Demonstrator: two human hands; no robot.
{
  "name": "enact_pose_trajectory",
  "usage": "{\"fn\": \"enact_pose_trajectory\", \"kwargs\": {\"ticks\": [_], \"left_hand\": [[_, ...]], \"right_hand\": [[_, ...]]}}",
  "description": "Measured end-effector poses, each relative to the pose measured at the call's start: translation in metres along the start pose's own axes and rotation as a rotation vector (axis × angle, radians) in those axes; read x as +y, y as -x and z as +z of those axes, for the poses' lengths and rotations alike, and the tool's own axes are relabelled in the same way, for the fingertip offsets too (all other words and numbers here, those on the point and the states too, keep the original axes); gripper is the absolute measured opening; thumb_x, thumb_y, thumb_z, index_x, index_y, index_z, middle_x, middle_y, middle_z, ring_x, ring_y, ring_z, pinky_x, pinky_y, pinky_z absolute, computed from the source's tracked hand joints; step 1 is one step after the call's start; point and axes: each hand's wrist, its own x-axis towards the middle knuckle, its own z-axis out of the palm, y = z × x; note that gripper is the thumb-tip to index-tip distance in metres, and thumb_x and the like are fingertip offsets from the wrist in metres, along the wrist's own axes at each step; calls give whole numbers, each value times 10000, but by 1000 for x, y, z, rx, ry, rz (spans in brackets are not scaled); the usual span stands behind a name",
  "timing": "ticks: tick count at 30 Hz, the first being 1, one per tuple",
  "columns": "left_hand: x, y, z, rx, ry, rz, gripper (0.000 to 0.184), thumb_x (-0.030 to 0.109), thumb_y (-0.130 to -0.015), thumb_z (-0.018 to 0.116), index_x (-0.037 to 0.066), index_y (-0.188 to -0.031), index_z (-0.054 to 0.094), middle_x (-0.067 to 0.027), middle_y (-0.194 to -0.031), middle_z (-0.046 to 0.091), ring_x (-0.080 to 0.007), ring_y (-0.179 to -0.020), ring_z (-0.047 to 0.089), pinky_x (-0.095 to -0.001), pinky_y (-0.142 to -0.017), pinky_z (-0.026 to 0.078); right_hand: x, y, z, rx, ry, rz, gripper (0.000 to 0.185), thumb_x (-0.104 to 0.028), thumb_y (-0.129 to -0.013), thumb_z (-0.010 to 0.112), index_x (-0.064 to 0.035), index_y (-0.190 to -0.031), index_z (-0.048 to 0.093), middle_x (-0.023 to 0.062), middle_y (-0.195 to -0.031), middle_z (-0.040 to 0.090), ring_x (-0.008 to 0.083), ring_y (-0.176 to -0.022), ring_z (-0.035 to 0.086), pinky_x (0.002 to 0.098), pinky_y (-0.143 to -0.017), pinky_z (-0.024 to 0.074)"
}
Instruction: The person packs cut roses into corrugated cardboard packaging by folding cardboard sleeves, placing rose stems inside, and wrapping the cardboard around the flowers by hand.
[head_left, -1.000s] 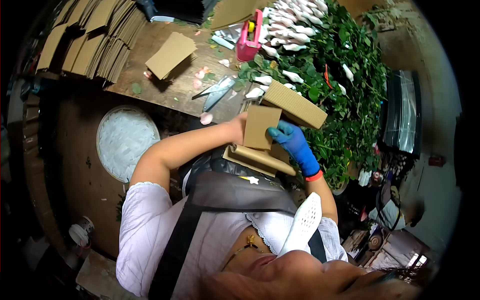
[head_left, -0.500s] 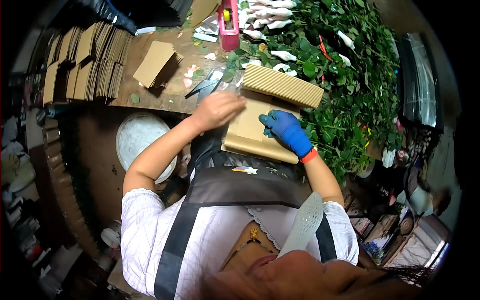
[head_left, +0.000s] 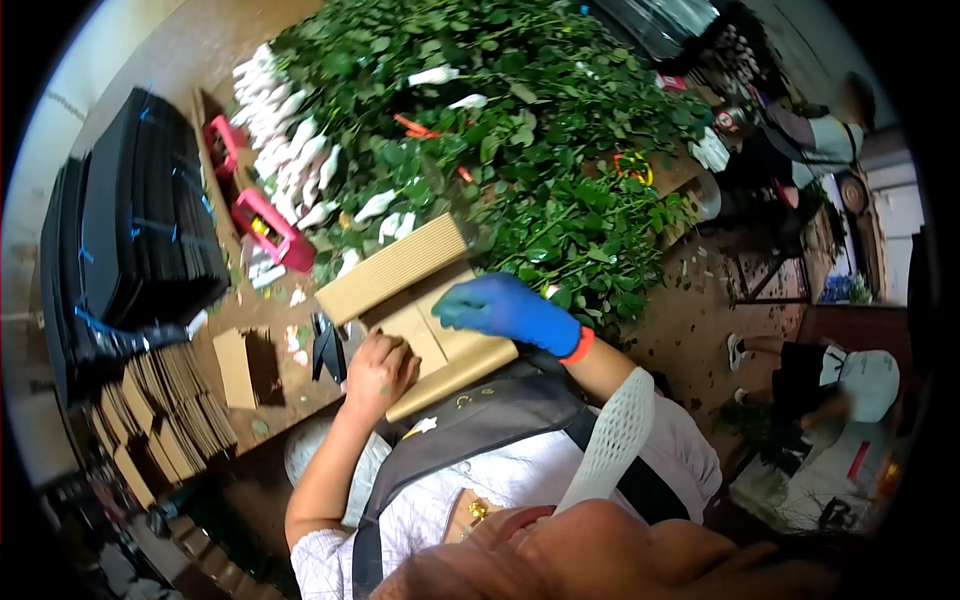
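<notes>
A brown paper-and-cardboard wrapper (head_left: 470, 368) lies in front of my apron, with a ribbed corrugated strip (head_left: 395, 268) along its far side and a rounded fold at the near edge. My bare left hand (head_left: 382, 374) is closed, its curled fingers on the left end of a flat cardboard piece (head_left: 415, 335) inside the wrapper. My right hand (head_left: 500, 310), in a blue glove with an orange cuff, is over the wrapper's right part. Its fingers are bent together; whatever may be in them is hidden. Scissors (head_left: 327, 348) lie just left of the wrapper.
Leafy stems (head_left: 510, 140) with white-wrapped heads (head_left: 290, 150) cover the far table. Pink tape dispensers (head_left: 275, 228), cardboard stacks (head_left: 165, 410), a small cardboard pile (head_left: 240, 368) and black sheet stacks (head_left: 140, 200) stand left. Other people (head_left: 860, 385) are at the right.
My view has swung right. My left hand has come down from above the wrapper's left edge onto the cardboard piece. The gloved right hand still hovers at or touches the wrapper.
</notes>
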Motion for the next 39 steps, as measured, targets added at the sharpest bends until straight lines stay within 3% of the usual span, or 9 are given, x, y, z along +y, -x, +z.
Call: {"fn": "enact_pose_trajectory", "kwargs": {"ticks": [3,11,16,19,27,29,32,35,39], "left_hand": [[2,2,-1,-23,-20,-35,267,111,-755,816,-9,-972,716,-143,-992,686,-334,-1018,666,-507,-1034,504],[4,5,-1,-45,26,-121,286,112,-790,812,3,-1033,706,-155,-1068,680,-370,-1129,650,-507,-1032,507],[4,8,0,-30,1,-139,274,109,-807,796,17,-1048,706,-131,-1086,682,-354,-1137,653,-480,-1038,510],[4,8,0,-34,13,-149,281,108,-806,797,16,-1054,704,-129,-1084,682,-353,-1144,652,-481,-1043,509],[4,12,-8,-118,117,-284,448,263,-809,834,23,-1159,689,-163,-1165,689,-375,-1119,651,-423,-1023,509],[-7,16,-1,-2,208,-254,1029,402,-688,928,22,-1491,407,-179,-1212,682,-341,-1112,668,-399,-988,528],[-5,27,3,13,357,-390,1348,427,-606,968,18,-1589,142,-170,-1193,695,-312,-1125,673,-387,-937,555],[1,19,-5,-6,315,-369,1250,419,-612,954,49,-1577,252,-174,-1258,662,-331,-1165,657,-461,-1080,456],[-8,23,-4,-61,260,-192,711,353,-732,884,93,-1343,630,-151,-1277,640,-389,-1248,591,-568,-1165,316]], "right_hand": [[13,-3,-54,415,-323,-309,280,-105,-1001,625,-7,-1262,652,71,-1167,713,151,-958,702,294,-831,568],[120,-112,-302,1124,939,-159,375,-191,-941,588,-112,-1306,620,177,-1282,648,347,-1112,658,443,-941,535],[119,-135,-334,678,1257,358,247,-251,-898,650,-111,-1097,696,126,-1180,686,362,-1061,649,459,-917,524],[72,-103,-324,1114,1220,-316,234,-246,-916,650,-119,-1103,711,107,-1112,704,362,-1022,650,453,-900,523],[-45,32,-189,612,1086,-602,373,-8,-863,616,-163,-1192,701,113,-909,674,306,-877,645,412,-841,535],[-45,56,-144,329,1115,-449,404,12,-835,608,-191,-1174,696,87,-831,650,296,-799,642,435,-759,535],[18,73,-107,17,1096,-254,274,-80,-824,622,-207,-1058,687,65,-803,649,297,-753,653,467,-658,514],[54,80,-82,-233,1197,-6,146,-201,-851,626,-206,-985,685,72,-870,693,293,-846,690,446,-702,525],[60,76,-90,-242,1122,73,206,-305,-902,639,-191,-1058,713,108,-919,718,317,-820,694,446,-748,547]]}}
